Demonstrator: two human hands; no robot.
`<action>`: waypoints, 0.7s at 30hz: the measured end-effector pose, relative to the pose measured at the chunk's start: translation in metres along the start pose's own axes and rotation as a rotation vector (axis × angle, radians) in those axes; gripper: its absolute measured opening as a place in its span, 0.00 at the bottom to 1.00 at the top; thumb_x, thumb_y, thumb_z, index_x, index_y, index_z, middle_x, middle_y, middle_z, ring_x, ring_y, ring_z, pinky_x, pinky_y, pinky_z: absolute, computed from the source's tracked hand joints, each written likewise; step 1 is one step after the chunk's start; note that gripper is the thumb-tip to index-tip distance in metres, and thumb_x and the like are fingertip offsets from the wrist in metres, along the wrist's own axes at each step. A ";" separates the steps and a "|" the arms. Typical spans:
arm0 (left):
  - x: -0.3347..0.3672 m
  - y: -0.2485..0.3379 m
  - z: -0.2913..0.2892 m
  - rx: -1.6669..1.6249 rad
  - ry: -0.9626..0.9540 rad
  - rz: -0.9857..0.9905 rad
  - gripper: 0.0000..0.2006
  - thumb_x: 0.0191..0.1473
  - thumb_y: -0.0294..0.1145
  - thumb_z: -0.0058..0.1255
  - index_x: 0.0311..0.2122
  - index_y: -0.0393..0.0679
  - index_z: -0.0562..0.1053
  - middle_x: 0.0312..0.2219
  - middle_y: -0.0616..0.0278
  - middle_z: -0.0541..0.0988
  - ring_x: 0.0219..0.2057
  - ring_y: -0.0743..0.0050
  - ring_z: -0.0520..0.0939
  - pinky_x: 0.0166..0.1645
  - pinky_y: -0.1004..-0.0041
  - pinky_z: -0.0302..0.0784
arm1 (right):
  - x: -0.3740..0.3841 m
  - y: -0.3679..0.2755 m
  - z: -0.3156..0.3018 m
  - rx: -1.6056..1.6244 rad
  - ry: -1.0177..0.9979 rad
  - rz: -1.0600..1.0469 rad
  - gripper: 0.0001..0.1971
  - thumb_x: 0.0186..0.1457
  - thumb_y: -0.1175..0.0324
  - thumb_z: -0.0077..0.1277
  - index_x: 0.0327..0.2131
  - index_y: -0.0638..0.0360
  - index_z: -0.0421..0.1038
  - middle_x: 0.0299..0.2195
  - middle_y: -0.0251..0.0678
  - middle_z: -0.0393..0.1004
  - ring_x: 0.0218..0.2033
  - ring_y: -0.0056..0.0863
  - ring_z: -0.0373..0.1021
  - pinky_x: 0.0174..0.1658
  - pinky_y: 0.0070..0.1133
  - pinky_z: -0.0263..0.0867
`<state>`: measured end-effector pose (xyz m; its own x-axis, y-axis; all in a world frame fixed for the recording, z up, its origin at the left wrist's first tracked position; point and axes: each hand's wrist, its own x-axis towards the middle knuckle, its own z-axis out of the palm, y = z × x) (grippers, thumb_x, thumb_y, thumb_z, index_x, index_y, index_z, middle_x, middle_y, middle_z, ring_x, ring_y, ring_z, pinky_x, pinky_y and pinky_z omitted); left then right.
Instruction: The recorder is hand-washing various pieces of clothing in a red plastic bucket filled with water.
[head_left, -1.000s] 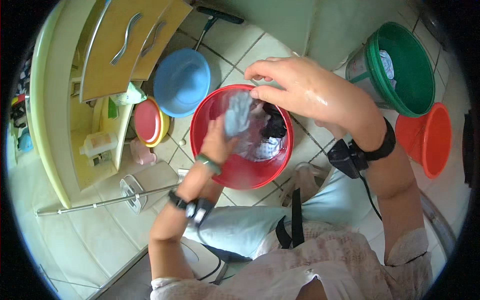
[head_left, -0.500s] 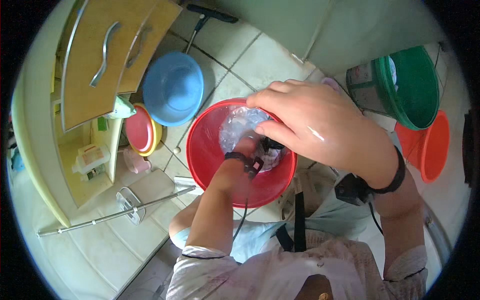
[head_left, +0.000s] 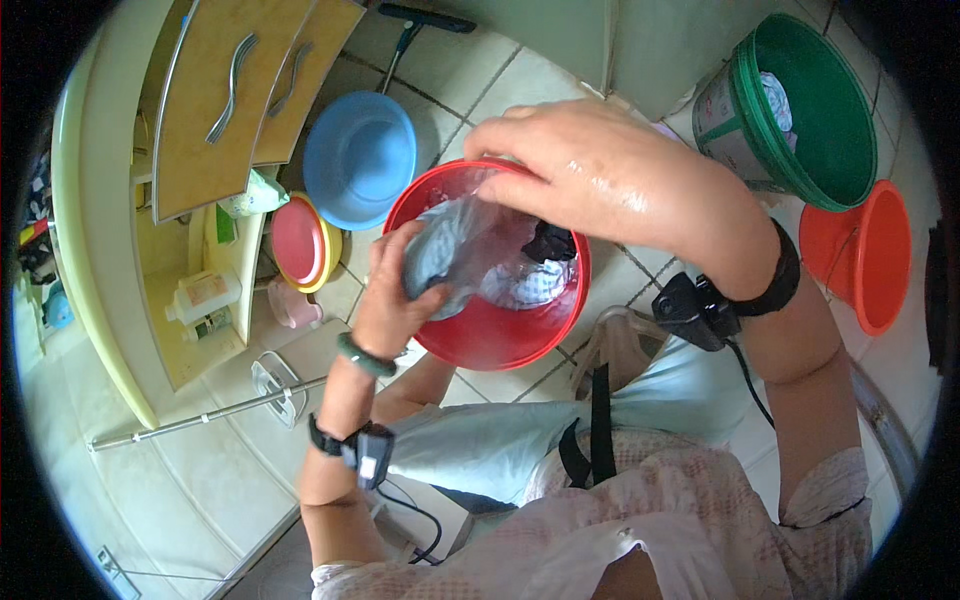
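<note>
Between my knees stands a red bucket [head_left: 490, 345] with wet cloths inside. My left hand [head_left: 392, 285] is closed on a wet grey-blue cloth [head_left: 440, 245] at the bucket's left rim, thumb toward me. My right hand [head_left: 545, 160] grips the bucket's far rim, with the thumb on the inner side and the fingertips partly hidden behind the edge. Lower in the bucket lie a black cloth [head_left: 550, 243] and a pale checked cloth [head_left: 535, 283]. The right forearm and hand look wet.
A blue basin [head_left: 360, 160] and a red and yellow basin [head_left: 300, 243] stand to the left, beside an open cabinet [head_left: 215, 105]. On the right are a green bucket [head_left: 830, 130] holding cloth and an orange bucket [head_left: 880, 265]. A metal pole [head_left: 210, 415] lies at lower left.
My left hand has come up from inside the bucket to its left rim, bringing the grey-blue cloth with it. My right hand stays on the far rim. The view has shifted slightly.
</note>
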<state>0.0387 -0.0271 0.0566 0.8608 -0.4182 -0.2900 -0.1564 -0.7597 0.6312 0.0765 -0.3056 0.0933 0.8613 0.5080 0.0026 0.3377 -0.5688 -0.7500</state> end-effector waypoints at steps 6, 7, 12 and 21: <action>0.051 -0.117 0.152 0.014 -0.123 -0.050 0.34 0.39 0.29 0.57 0.54 0.46 0.59 0.45 0.48 0.67 0.52 0.46 0.61 0.53 0.62 0.63 | -0.001 0.003 0.008 -0.001 -0.069 -0.044 0.12 0.51 0.63 0.45 0.37 0.60 0.68 0.29 0.43 0.69 0.34 0.42 0.67 0.38 0.32 0.62; 0.058 -0.130 0.173 0.061 -0.216 -0.130 0.33 0.39 0.29 0.56 0.54 0.46 0.59 0.45 0.48 0.67 0.52 0.46 0.62 0.53 0.63 0.64 | -0.001 0.004 0.008 0.010 -0.077 -0.042 0.12 0.51 0.63 0.45 0.37 0.60 0.68 0.29 0.43 0.69 0.34 0.42 0.67 0.38 0.32 0.62; 0.085 -0.157 0.226 0.199 -0.523 -0.243 0.28 0.39 0.25 0.54 0.50 0.45 0.63 0.45 0.49 0.67 0.51 0.48 0.64 0.53 0.65 0.64 | 0.005 -0.002 0.005 -0.047 -0.045 0.019 0.11 0.48 0.66 0.49 0.35 0.61 0.67 0.30 0.42 0.69 0.35 0.40 0.67 0.38 0.30 0.63; 0.061 -0.099 0.115 0.043 -0.321 -0.050 0.22 0.39 0.19 0.49 0.44 0.43 0.69 0.45 0.50 0.68 0.49 0.52 0.68 0.52 0.68 0.65 | 0.011 -0.006 0.016 -0.059 -0.064 -0.024 0.11 0.50 0.63 0.46 0.34 0.59 0.67 0.31 0.42 0.70 0.35 0.41 0.68 0.39 0.33 0.63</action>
<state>0.0508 -0.0349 -0.1064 0.6724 -0.5102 -0.5362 -0.1441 -0.8008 0.5813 0.0779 -0.2859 0.0875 0.8273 0.5613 -0.0231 0.3820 -0.5921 -0.7096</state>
